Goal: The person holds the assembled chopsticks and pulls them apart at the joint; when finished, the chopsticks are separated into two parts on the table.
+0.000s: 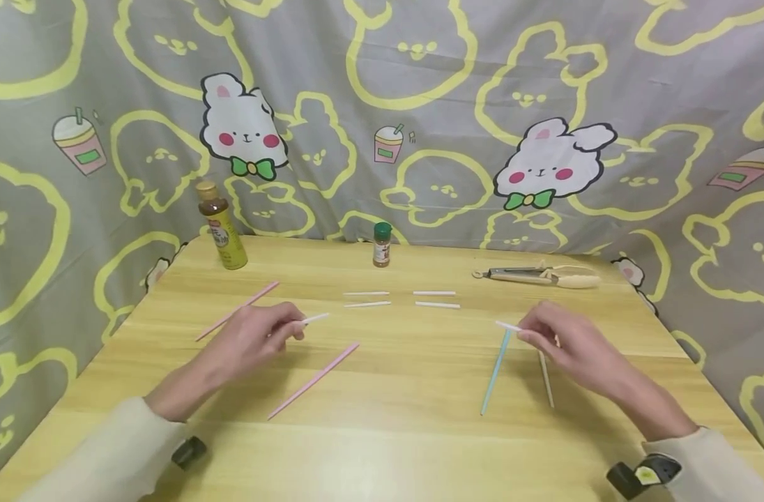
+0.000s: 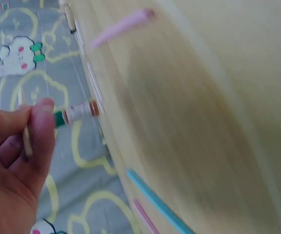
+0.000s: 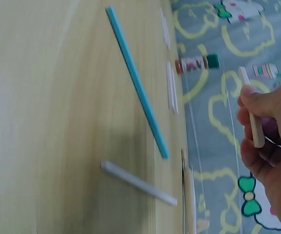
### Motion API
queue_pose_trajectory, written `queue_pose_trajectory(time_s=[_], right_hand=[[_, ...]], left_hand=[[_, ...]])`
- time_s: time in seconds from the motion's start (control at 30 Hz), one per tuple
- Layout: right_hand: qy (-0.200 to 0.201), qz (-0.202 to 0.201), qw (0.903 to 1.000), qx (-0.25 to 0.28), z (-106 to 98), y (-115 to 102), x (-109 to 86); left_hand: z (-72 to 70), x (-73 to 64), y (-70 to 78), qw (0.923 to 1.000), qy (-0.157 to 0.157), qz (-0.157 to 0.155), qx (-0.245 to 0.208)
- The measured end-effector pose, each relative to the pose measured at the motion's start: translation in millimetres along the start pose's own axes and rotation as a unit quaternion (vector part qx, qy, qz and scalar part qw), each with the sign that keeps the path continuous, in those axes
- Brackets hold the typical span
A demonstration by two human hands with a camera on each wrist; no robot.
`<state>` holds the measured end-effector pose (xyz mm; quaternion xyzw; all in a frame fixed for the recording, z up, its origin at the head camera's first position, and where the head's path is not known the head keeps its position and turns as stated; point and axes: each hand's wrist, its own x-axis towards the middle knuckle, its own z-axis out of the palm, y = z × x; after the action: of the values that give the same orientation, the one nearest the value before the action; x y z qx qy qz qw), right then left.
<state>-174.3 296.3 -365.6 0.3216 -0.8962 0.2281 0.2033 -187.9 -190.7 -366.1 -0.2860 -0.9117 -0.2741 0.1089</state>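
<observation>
My left hand (image 1: 259,331) is raised over the left side of the table and pinches a short white stick (image 1: 316,318) between thumb and fingers. A pink stick (image 1: 313,381) lies to the right of it, and another pink stick (image 1: 253,298) runs partly behind the hand. The left wrist view also has a blue stick (image 2: 160,202) that the hand or arm hides from the head view. Over the right side, my right hand (image 1: 570,341) pinches a second short white stick (image 3: 255,124). Below that hand lie a blue stick (image 1: 495,373) and a pale stick (image 1: 547,382).
Several short white sticks (image 1: 435,293) lie in two pairs at the middle of the table. Behind them stand a small green-capped jar (image 1: 382,247) and, at left, a tall sauce bottle (image 1: 225,230). Tongs (image 1: 535,275) lie at the back right, before a patterned curtain (image 1: 332,202).
</observation>
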Motion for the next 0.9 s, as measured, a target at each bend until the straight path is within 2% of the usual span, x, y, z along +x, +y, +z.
queue_pose_trajectory(time_s=[0.07,0.17,0.3,0.4,0.6,0.77,0.9], right_hand=[[-0.001,0.027,0.9996,-0.01,-7.7,9.3,-2.3],[-0.004,0.05,0.9986,-0.014,-7.5,18.5,0.9],[0.012,0.069,0.9974,-0.015,2.8,26.1,5.5],[0.017,0.09,0.9958,-0.004,12.4,29.3,9.5],[-0.023,0.159,0.9852,0.06,30.9,26.4,26.2],[-0.04,0.148,0.9858,0.068,51.2,25.1,42.8],[-0.057,0.139,0.9863,0.067,67.5,23.2,55.2]], left_hand=[[-7.2,0.2,-10.0,0.9999,-0.01,-0.013,-0.001],[-6.3,7.7,-17.1,0.9993,-0.031,-0.02,0.01],[4.8,20.1,-22.3,0.9983,-0.051,-0.019,0.023],[12.3,29.5,-23.7,0.998,-0.059,-0.006,0.023],[28.4,48.3,-20.7,0.9969,-0.07,0.02,0.029],[44.8,64.9,-13.6,0.9948,-0.078,0.048,0.044],[56.0,76.2,-5.1,0.993,-0.089,0.056,0.054]])
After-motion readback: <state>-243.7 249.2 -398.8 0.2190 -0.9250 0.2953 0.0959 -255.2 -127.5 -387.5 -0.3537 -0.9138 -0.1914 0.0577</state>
